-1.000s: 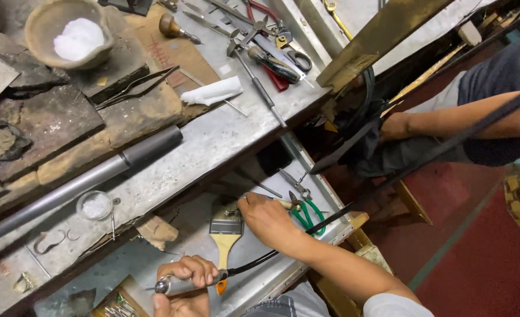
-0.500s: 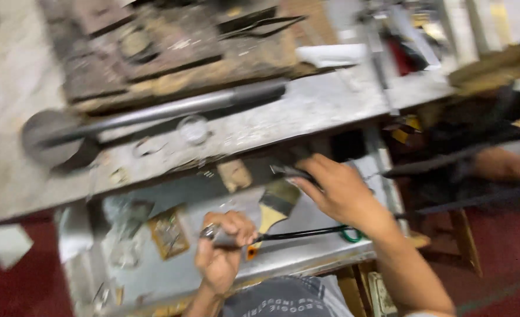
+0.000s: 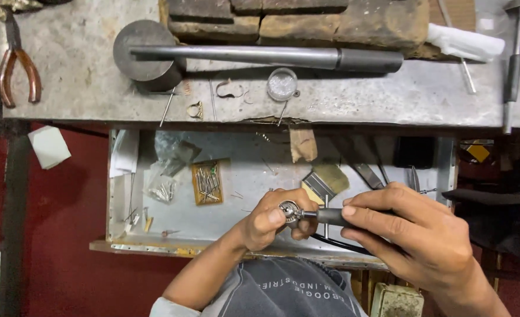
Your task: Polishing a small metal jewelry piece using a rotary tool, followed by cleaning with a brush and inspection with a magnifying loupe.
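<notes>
- Small round metal piece (image 3: 290,210), ring-like, sits low centre of view over the open drawer (image 3: 242,176), pinched at the left hand's fingertips.
- Left hand (image 3: 271,218) curled tight around that piece, thumb on top.
- Rotary handpiece (image 3: 336,216), dark grip, its metal tip touching the piece from 3 o'clock.
- Right hand (image 3: 412,235) wrapped around the handpiece, fingers closed along the grip; black cable trails under it.
- Flat paintbrush (image 3: 325,181) lies in the drawer at 1 o'clock of the piece, just beside the hands.
- Small tray of thin burs (image 3: 207,182) at 10 o'clock, well apart.
- Table (image 3: 84,88) at 12 o'clock carries a long steel mandrel (image 3: 260,56), a small round glass dish (image 3: 282,84), bricks (image 3: 307,20).
- Red-handled pliers (image 3: 16,64) at far 10 o'clock on the table.
</notes>
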